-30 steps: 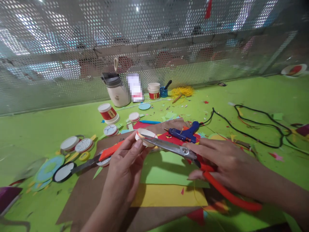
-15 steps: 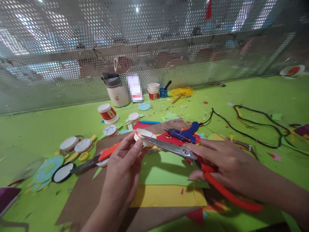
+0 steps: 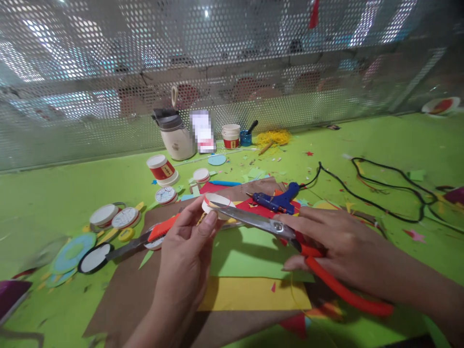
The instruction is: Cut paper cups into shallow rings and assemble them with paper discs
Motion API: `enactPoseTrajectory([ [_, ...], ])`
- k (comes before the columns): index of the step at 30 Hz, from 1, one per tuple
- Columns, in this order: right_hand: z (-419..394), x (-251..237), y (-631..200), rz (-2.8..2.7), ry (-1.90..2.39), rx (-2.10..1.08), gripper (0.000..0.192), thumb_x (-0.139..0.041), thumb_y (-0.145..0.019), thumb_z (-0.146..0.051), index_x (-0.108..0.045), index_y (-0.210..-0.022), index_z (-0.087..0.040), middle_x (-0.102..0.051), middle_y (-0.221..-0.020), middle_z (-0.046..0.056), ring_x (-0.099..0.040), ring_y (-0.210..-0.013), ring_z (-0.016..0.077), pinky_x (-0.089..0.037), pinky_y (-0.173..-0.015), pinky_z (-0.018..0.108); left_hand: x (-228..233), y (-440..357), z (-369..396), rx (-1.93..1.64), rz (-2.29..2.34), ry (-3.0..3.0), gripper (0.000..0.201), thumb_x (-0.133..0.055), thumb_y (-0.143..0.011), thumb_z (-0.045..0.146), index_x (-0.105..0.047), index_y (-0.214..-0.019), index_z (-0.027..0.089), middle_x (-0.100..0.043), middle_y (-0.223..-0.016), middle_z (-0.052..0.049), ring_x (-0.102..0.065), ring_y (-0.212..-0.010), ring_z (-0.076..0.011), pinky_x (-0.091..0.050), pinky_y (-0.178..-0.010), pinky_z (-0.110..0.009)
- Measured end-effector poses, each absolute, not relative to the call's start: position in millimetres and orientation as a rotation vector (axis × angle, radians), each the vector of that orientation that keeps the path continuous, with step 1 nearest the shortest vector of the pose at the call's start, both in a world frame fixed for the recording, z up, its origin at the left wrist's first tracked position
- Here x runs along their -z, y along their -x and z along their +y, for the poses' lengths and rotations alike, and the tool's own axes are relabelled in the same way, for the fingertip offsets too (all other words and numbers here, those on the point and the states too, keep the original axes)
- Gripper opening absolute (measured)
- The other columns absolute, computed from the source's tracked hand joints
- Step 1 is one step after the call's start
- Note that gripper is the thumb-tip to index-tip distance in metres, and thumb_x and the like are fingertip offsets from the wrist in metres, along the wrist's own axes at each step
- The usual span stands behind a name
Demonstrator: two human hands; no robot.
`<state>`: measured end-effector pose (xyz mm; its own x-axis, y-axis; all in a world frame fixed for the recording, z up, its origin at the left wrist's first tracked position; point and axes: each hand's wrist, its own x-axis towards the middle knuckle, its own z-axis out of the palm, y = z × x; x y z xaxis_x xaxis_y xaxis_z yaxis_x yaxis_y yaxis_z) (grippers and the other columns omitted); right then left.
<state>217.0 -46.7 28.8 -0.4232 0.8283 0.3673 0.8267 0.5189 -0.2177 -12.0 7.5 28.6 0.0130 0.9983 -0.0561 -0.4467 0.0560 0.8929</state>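
My left hand (image 3: 188,251) pinches a small white paper-cup bottom with a red rim (image 3: 216,204) between thumb and fingers, above the brown card. My right hand (image 3: 337,246) grips red-handled scissors (image 3: 275,227); their metal blades point left and reach the cup piece. Under both hands lie sheets of green paper (image 3: 253,253) and yellow paper (image 3: 253,292) on brown card (image 3: 130,290).
A blue glue gun (image 3: 277,200) with a black cord (image 3: 380,188) lies behind the scissors. A second pair of orange-handled scissors (image 3: 145,237) lies at the left among cut cup discs (image 3: 108,215). Paper cups (image 3: 161,169), a jug (image 3: 176,135) and yellow shreds (image 3: 273,137) stand by the perforated metal screen (image 3: 232,63).
The cup piece has shifted slightly between my fingers against the scissor blades. Otherwise both hands stay where they were.
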Motion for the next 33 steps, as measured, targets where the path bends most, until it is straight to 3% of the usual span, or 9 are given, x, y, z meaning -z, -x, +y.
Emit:
enactPoseTrajectory([
  [8, -48.8, -26.0, -218.2, -2.334, 1.365, -0.011, 0.055, -0.039, -0.094, -0.059, -0.062, -0.12, -0.016, -0.07, -0.098, 0.017, -0.069, -0.083, 0.0333, -0.057, -0.067, 0.048, -27.3, 10.8, 6.7, -1.369, 0.896, -0.835, 0.028, -0.075, -0.078, 0.018, -0.07, -0.106, 0.016, -0.073, -0.112, -0.008, -0.066, -0.102, -0.0205, -0.053, -0.09, -0.03],
  [15, -48.8, -25.8, -218.0, -2.342, 1.345, -0.057, 0.052, -0.04, -0.095, -0.055, -0.06, -0.121, -0.015, -0.069, -0.096, 0.014, -0.067, -0.083, 0.03, -0.056, -0.068, 0.046, -28.0, 10.5, 7.0, -1.391, 0.912, -0.82, 0.032, -0.077, -0.074, 0.019, -0.07, -0.106, 0.016, -0.073, -0.108, -0.008, -0.068, -0.093, -0.0182, -0.052, -0.092, -0.034],
  [22, -51.1, -23.1, -220.5, -2.357, 1.383, -0.073, 0.047, -0.045, -0.095, -0.052, -0.057, -0.126, -0.018, -0.068, -0.098, 0.014, -0.067, -0.082, 0.0287, -0.056, -0.067, 0.044, -26.5, 10.4, 6.6, -1.396, 0.921, -0.791, 0.036, -0.079, -0.071, 0.018, -0.069, -0.106, 0.017, -0.072, -0.112, -0.008, -0.066, -0.102, -0.0205, -0.05, -0.094, -0.033],
  [28, -49.9, -27.4, -217.8, -2.377, 1.366, -0.043, 0.05, -0.041, -0.096, -0.055, -0.06, -0.121, -0.016, -0.069, -0.097, 0.015, -0.068, -0.082, 0.0288, -0.057, -0.064, 0.041, -25.2, 13.1, 8.9, -1.418, 0.842, -0.754, 0.019, -0.071, -0.08, 0.02, -0.069, -0.099, 0.018, -0.072, -0.099, -0.004, -0.065, -0.086, -0.0127, -0.053, -0.084, -0.026],
  [33, -46.5, -31.4, -216.9, -2.359, 1.342, -0.002, 0.055, -0.035, -0.096, -0.058, -0.063, -0.117, -0.015, -0.07, -0.092, 0.015, -0.069, -0.077, 0.0298, -0.057, -0.062, 0.043, -25.6, 13.9, 10.4, -1.409, 0.809, -0.775, 0.017, -0.069, -0.083, 0.016, -0.069, -0.099, 0.017, -0.073, -0.097, -0.005, -0.066, -0.09, -0.0127, -0.053, -0.086, -0.026],
])
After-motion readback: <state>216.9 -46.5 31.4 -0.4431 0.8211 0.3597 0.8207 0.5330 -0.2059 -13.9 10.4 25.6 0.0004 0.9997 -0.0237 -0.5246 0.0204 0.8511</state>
